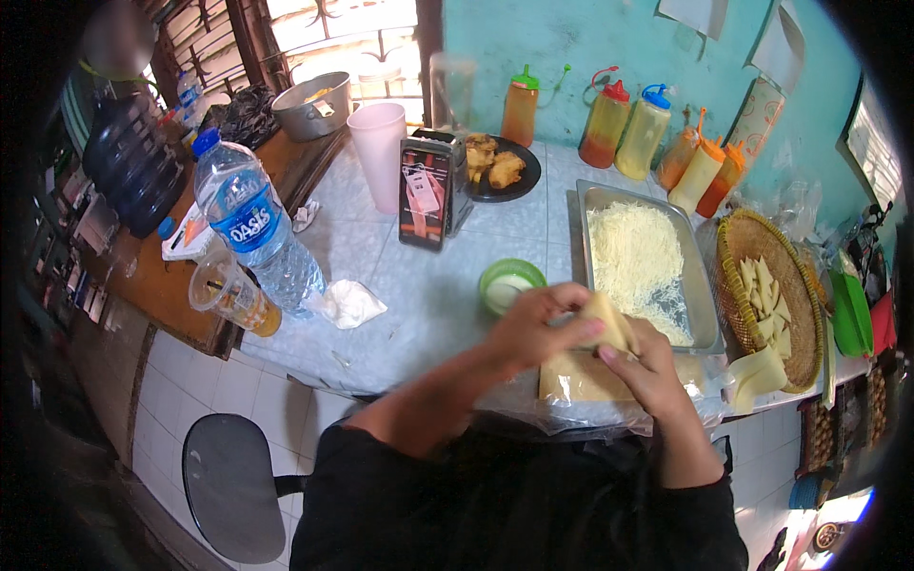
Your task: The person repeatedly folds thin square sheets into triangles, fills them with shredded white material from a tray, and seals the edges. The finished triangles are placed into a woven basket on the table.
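Observation:
Just in front of the metal tray, both hands meet around a pale yellow folded wrapper [610, 322], slightly blurred. My left hand [541, 325] pinches its left side, fingers closed. My right hand [651, 365] grips it from the right, thumb pressed on the near side. Beneath them lies a stack of pale yellow wrappers [569, 377] in clear plastic. The metal tray [706, 303] holds a heap of grated cheese [633, 249]. A green bowl [490, 293] with white liquid stands beside my left hand. Folded pale pieces [762, 290] lie in a woven basket [804, 328] at the right.
A loose wrapper [757, 377] hangs at the basket's near edge. Sauce bottles [643, 133] line the back wall. A black plate [524, 181] of fried food, a boxed grater [426, 195], a pink cup [379, 157], a water bottle [252, 224] and a plastic cup [231, 295] stand leftward.

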The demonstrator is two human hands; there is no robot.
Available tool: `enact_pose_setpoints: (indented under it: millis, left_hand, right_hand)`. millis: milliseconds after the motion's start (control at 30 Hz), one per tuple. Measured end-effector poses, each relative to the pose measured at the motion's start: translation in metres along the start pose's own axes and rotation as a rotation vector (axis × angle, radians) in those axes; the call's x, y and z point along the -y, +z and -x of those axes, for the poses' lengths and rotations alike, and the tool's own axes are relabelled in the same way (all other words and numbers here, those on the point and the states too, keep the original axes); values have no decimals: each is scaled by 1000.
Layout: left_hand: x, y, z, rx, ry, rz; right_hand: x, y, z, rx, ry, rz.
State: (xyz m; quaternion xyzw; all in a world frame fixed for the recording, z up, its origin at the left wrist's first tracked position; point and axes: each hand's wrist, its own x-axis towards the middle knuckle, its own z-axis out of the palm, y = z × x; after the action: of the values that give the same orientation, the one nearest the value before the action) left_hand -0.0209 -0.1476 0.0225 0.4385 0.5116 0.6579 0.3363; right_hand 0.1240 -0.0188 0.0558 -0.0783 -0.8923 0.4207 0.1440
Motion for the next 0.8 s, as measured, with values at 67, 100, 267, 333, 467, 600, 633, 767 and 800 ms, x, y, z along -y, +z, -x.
enact_pose_setpoints:
  millis: [67,100,267,333,467,600,633,767,800]
  left_hand:
    - [-4,-36,-6,-46,-141,-12]
    - [1,-56,-7,-95,-178,-103]
    - [23,-104,-4,-334,-210,296]
    - [15,-105,-1,-387,-248,227]
    - [15,-107,2,-419,-262,224]
    - [19,-106,3,-390,-268,204]
    - [18,-107,3,-376,-271,188]
    - [19,-112,3,-337,-330,148]
    - [19,-113,3,-339,-339,152]
  right_hand:
    - [2,2,-18,-74,-164,288]
    - [3,4,-26,-103,-252,433]
    - [-25,22,-58,17,-296,937]
    - [-33,28,-62,46,-328,1003]
    - [-31,28,-63,60,-326,957]
    - [-32,31,-61,60,-195,892]
    - [-32,32,-62,58,-189,897]
    - [-32,42,-63,20,-99,881]
    - [-31,43,-63,-9,-110,897]
